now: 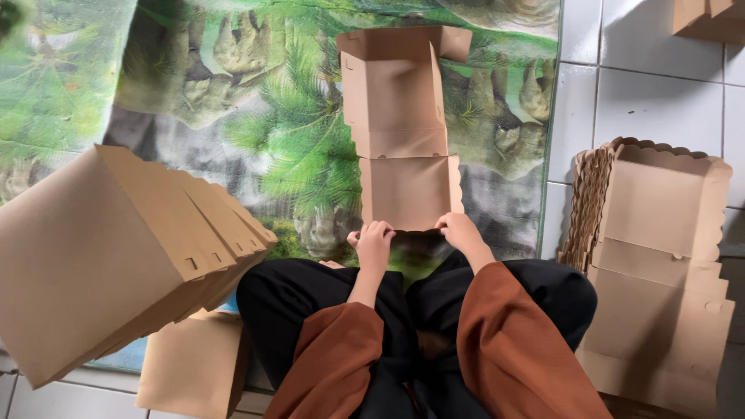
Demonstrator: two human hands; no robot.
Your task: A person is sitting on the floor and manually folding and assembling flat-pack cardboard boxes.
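Directly ahead of my crossed legs, on a mat (256,132) printed with green palms and grey rock, lies a half-folded brown cardboard box (400,132). Its long axis runs straight away from me: the near end is a flat panel with scalloped side edges, the middle rises into a shallow tray with upright walls, and the far end is a lid flap standing open. My left hand (372,242) pinches the near edge of that flat panel at its left corner, fingers curled over the card, and my right hand (459,230) grips the same edge at its right corner. Both hands are closed on the box, level with each other, so neither is nearer; the whole box stretches forward from them, away from my body. Left of me, a leaning stack of folded boxes (116,248) rests tilted toward my knee, close to but apart from my left hand. Right of me, on the white tiled floor (660,101), sits a pile of flat box blanks (660,264) with wavy edges, well apart from my right hand. More cardboard (710,19) shows at the top right corner.
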